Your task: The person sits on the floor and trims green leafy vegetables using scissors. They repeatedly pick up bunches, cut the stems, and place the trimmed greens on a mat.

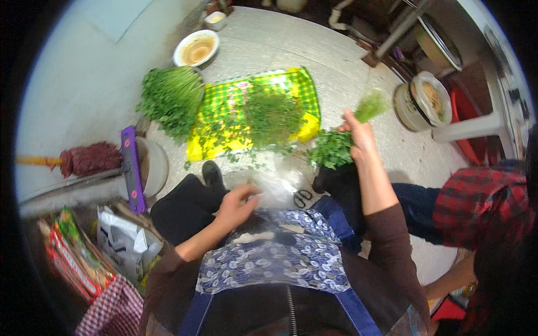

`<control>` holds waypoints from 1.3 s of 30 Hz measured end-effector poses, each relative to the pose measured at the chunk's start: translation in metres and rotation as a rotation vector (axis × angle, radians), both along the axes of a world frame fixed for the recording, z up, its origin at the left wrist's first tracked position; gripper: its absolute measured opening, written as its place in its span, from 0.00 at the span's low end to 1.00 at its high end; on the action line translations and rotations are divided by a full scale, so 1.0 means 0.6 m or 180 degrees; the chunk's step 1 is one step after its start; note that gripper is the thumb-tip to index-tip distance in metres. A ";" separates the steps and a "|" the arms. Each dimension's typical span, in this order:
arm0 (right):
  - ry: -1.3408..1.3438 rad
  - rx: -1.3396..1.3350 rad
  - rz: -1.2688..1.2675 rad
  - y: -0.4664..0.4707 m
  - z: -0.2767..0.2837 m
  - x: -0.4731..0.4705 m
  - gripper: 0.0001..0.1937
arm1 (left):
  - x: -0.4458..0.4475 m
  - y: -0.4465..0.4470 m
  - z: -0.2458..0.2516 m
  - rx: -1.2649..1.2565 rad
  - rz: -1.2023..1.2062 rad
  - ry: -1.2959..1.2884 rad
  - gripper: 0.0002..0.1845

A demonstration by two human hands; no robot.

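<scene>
My right hand (361, 132) grips a bunch of leafy green herbs (332, 149). Its leaves hang toward me, and the pale stems stick out blurred on the far side. My left hand (238, 203) hovers over my lap with thumb and fingers apart, and nothing shows between them. Just beyond it lies a crumpled clear plastic bag (275, 178); whether they touch is unclear. Black scissor handles (301, 198) show beside the bag. Ahead, a yellow-green checked plastic sheet (311, 86) bears a heap of thin, stemmy greens (273, 113) and scattered leaves.
A large bundle of greens (172, 98) rests left of the sheet, below a white bowl of brownish liquid (196, 48). To the right stands a lidless bucket (414, 107). A co-worker's red-checked sleeve (479, 206) is close on my right. Bags (126, 239) crowd the left.
</scene>
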State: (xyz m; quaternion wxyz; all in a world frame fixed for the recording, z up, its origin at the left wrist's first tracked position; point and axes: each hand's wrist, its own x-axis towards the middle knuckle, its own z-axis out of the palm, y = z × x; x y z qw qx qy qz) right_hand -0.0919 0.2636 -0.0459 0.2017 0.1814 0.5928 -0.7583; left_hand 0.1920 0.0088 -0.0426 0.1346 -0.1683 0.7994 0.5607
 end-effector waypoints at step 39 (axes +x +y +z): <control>-0.0678 0.0557 0.0515 -0.176 -0.048 -0.044 0.10 | -0.523 -0.216 -0.567 -0.0018 0.1079 -0.0766 0.24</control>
